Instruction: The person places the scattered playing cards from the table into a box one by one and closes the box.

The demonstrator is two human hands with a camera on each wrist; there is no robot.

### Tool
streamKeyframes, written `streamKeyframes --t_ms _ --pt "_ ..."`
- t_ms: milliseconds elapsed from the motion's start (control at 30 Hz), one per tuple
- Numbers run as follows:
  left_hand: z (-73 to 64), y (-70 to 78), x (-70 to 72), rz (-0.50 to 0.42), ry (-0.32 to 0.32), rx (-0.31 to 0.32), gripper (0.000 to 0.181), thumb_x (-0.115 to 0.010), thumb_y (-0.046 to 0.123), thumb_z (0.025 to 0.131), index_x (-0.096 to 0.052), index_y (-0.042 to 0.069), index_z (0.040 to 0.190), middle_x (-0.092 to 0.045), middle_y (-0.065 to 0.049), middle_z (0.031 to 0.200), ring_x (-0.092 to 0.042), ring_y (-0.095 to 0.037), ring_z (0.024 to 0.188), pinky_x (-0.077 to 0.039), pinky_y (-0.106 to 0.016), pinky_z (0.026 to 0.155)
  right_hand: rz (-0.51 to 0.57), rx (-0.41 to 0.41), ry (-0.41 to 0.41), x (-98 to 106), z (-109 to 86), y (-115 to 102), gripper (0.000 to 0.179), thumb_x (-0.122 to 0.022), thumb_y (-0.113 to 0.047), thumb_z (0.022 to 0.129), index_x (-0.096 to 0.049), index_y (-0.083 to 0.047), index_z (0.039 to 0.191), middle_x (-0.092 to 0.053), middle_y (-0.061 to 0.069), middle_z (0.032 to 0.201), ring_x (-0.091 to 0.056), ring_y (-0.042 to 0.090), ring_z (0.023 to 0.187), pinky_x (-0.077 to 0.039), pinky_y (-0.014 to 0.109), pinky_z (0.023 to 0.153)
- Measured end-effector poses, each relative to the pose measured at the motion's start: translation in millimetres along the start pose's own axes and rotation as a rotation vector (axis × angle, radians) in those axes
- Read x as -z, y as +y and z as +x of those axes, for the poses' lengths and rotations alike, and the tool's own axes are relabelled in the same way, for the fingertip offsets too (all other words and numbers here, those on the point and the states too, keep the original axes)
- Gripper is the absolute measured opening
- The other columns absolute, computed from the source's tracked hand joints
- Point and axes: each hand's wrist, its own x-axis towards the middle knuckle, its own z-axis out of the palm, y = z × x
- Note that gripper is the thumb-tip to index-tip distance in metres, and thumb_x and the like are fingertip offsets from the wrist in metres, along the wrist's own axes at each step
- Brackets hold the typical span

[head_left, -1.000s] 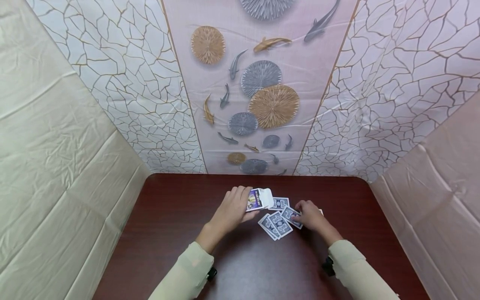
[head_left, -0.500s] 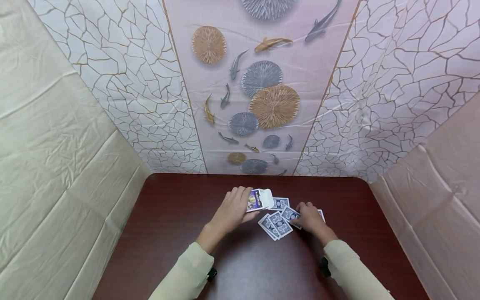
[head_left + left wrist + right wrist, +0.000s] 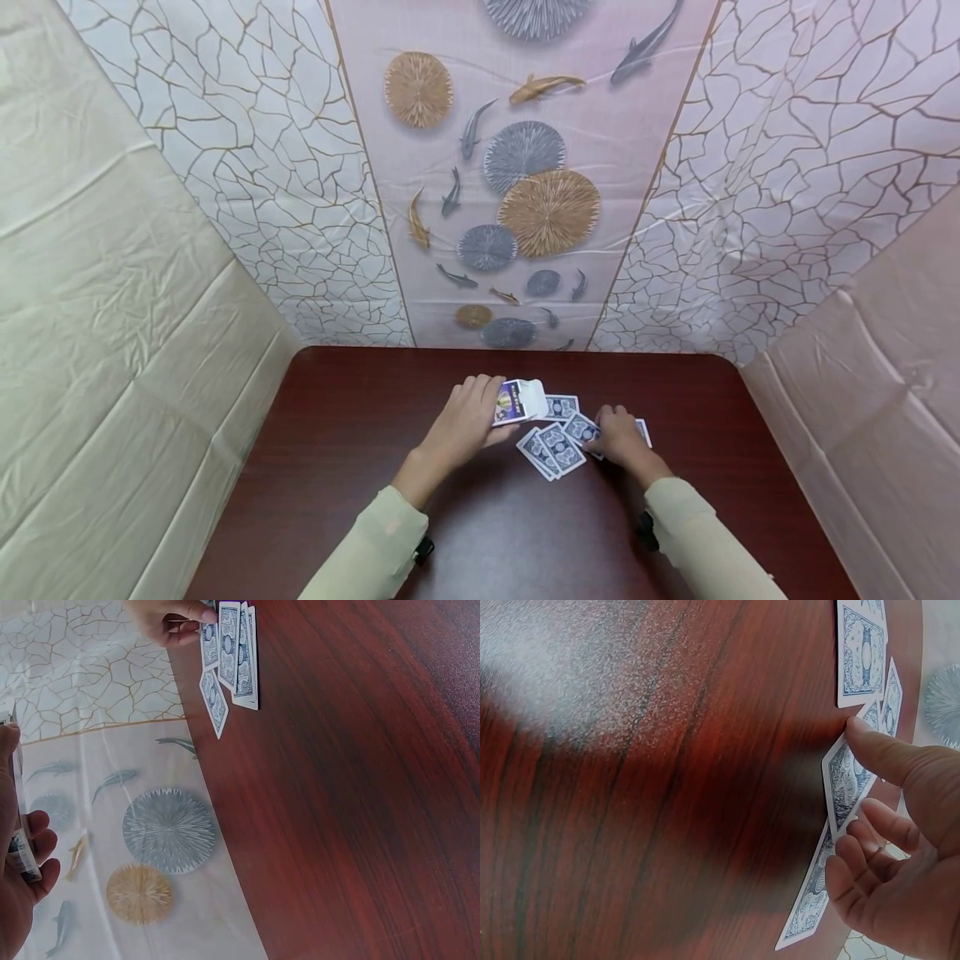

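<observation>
My left hand [image 3: 457, 421] grips a card box [image 3: 512, 402] with a purple and yellow front, its white flap [image 3: 536, 398] hanging open to the right. Part of the box also shows at the edge of the left wrist view. My right hand [image 3: 621, 437] pinches a blue-backed playing card [image 3: 846, 784], thumb at its near edge and the index fingertip hidden. Two overlapping cards [image 3: 561, 450] lie to the left of it, face down. Another card [image 3: 561, 407] lies behind, just beyond the flap. One more card [image 3: 642, 430] peeks out right of my right hand.
The dark red wooden table [image 3: 510, 533] ends at a back edge behind the cards. A patterned cloth [image 3: 517, 275] with fish and round motifs hangs beyond it, and beige cloth walls [image 3: 135, 350] stand at both sides.
My right hand has shifted slightly over the card, uncovering more of the card at its right. The left hand and box stay almost where they were.
</observation>
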Motion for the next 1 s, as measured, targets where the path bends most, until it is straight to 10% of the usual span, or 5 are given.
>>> streamKeyframes --t_ms 633,1000 --pt "-0.3 -0.5 0.7 -0.012 -0.002 0.018 0.077 -0.076 0.054 0.087 -0.052 -0.001 0.135 -0.062 -0.012 0.111 -0.055 -0.024 0.094 -0.049 -0.037 0.077 0.298 0.107 0.081 -3 -3.2 17 0.027 -0.076 0.001 0.083 -0.055 0.002 0.1 -0.057 0.012 0.085 -0.053 0.022 0.078 -0.043 0.035 0.071" --pt "-0.1 -0.3 2.2 -0.009 0.02 0.007 0.077 -0.078 0.053 0.085 -0.053 -0.002 0.134 -0.062 -0.012 0.11 -0.057 -0.026 0.094 -0.048 -0.038 0.078 0.54 -0.077 -0.014 9 -3.3 21 0.016 -0.07 -0.003 0.093 -0.064 0.004 0.105 -0.061 0.008 0.088 -0.056 0.017 0.077 -0.048 0.028 0.066"
